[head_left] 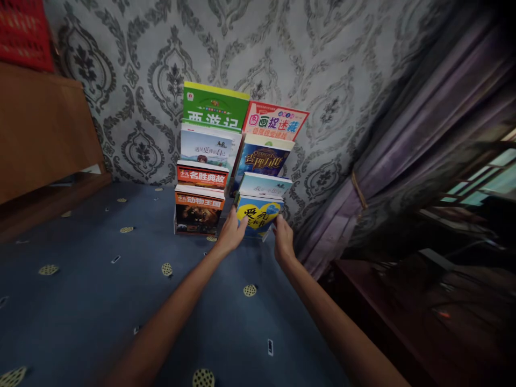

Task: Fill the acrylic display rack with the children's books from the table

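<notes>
A blue and yellow book [253, 221] stands at the front of the right-hand column of books, its cover facing me. My left hand [233, 232] grips its left edge, thumb on the cover and fingers partly hidden at the side. At the right edge, my right hand [284, 239] is closed with curled fingers. Just behind stand a pale blue book [264, 187], a dark blue book [264, 160] and a red-bordered book [278, 122], stepped upward. The clear rack under them shows only at its lower edges.
The left column holds a lion-cover book [198, 215], an orange-red book [201, 176], a pale book [206, 148] and a green book [215, 110]. Patterned wallpaper [169, 70] rises behind. A purple curtain [342, 215] and dark red furniture [363, 301] are right; a wooden cabinet [44, 129] is left.
</notes>
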A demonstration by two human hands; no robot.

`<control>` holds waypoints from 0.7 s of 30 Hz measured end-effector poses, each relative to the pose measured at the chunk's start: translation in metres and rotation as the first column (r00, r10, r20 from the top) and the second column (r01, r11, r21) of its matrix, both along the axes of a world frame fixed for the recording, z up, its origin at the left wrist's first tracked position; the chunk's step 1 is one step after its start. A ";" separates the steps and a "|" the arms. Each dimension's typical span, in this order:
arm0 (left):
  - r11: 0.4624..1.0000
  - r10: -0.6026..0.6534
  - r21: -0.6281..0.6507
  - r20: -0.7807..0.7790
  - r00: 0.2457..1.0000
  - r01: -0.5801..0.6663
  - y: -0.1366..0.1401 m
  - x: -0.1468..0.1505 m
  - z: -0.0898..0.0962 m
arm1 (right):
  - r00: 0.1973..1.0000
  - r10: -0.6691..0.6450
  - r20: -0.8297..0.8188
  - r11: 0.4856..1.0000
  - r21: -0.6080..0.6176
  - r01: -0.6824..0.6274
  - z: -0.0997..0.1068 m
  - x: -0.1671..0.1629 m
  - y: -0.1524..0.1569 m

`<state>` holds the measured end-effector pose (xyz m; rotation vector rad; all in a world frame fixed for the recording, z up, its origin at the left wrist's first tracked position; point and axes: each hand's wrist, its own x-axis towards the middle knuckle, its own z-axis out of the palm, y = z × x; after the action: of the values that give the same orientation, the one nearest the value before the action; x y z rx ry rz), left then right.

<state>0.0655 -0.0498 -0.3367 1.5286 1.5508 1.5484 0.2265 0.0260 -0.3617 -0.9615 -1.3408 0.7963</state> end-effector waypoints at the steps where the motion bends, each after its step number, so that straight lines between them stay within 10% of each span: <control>1: 1.000 0.005 -0.001 -0.012 1.000 -0.005 0.000 0.000 0.000 | 1.000 -0.020 0.007 1.000 -0.008 0.020 -0.001 -0.001 -0.001; 21: 0.997 0.045 0.074 -0.098 0.994 -0.038 0.000 -0.001 0.006 | 0.997 -0.066 0.050 0.997 0.030 0.064 0.003 -0.014 -0.019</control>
<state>0.0641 -0.0494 -0.3312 1.6453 1.6067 1.5883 0.2125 0.0066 -0.3590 -1.0033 -1.3546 0.7056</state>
